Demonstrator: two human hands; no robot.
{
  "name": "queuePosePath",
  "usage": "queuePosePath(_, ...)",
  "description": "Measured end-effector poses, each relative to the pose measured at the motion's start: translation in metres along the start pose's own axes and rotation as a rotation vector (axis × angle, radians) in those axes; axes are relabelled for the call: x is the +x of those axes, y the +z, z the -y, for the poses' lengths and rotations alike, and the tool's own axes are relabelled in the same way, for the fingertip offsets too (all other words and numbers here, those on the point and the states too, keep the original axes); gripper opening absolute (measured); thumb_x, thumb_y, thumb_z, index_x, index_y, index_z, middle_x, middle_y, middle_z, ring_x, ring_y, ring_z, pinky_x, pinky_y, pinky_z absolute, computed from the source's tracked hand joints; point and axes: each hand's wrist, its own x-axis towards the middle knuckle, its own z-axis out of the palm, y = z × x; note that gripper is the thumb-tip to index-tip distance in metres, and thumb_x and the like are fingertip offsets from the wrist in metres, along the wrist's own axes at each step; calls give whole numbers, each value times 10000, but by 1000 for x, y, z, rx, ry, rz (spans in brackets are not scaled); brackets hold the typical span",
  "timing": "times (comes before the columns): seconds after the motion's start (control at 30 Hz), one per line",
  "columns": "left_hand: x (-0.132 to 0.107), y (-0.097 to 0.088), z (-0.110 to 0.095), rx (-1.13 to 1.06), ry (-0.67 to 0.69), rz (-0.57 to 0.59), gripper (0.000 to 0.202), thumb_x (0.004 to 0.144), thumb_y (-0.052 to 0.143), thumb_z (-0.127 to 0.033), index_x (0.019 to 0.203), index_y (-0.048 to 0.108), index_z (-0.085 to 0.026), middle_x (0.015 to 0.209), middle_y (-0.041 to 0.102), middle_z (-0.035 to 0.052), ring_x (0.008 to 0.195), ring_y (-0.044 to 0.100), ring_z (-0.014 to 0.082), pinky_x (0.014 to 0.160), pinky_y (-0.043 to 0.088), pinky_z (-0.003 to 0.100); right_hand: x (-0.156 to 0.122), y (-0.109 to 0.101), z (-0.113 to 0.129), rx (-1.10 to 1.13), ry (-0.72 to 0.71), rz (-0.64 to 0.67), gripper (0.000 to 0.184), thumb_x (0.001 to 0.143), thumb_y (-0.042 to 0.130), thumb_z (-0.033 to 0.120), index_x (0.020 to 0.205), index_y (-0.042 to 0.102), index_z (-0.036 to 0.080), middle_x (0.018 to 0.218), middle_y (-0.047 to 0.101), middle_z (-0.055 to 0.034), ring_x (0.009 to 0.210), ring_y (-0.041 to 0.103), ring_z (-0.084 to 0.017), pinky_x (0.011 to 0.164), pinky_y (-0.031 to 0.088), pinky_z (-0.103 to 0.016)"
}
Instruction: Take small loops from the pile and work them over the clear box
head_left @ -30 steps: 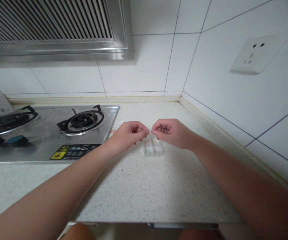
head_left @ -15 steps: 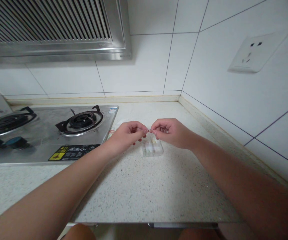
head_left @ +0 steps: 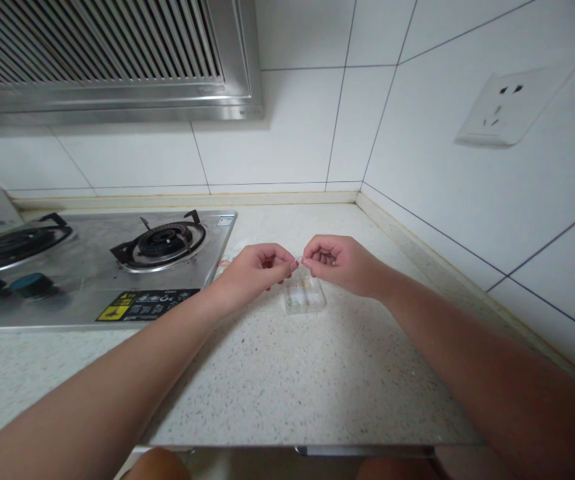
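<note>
My left hand (head_left: 256, 268) and my right hand (head_left: 340, 262) meet fingertip to fingertip above the speckled countertop (head_left: 287, 380). Both are closed in a pinch, and what they hold between thumb and finger is too small to make out. Just below and behind the fingertips lies a small clear plastic box (head_left: 304, 297) with small items in its compartments. Neither hand touches the box as far as I can see.
A steel gas stove (head_left: 92, 267) with two burners fills the left of the counter. A range hood (head_left: 107, 60) hangs above it. White tiled walls close the back and right, with a wall socket (head_left: 504, 107) on the right. The counter's front edge (head_left: 317, 445) is near me.
The fingertips of both hands have come slightly closer together. Otherwise nothing has visibly moved.
</note>
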Motion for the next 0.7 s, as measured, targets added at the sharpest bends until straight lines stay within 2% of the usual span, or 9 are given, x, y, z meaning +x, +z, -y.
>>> queuePosePath(0.5, -1, 0, -6, 11, 13, -18, 181, 811, 668, -314, 816, 630, -137, 643, 565, -18, 526, 460, 66, 482, 350, 194, 0, 0, 2, -9, -3, -7, 167, 821, 653, 326, 792, 612, 167, 640, 541, 23, 587, 474, -96, 522, 376, -243)
queuePosePath(0.7, -2, 0, 1, 87, 180, -121, 193, 831, 667, -324, 925, 651, -156, 758, 615, 16, 652, 531, 95, 574, 413, 220, 1, 0, 5, 22, 26, -16, 186, 834, 640, 343, 798, 617, 162, 609, 552, 26, 563, 480, -95, 509, 372, -238)
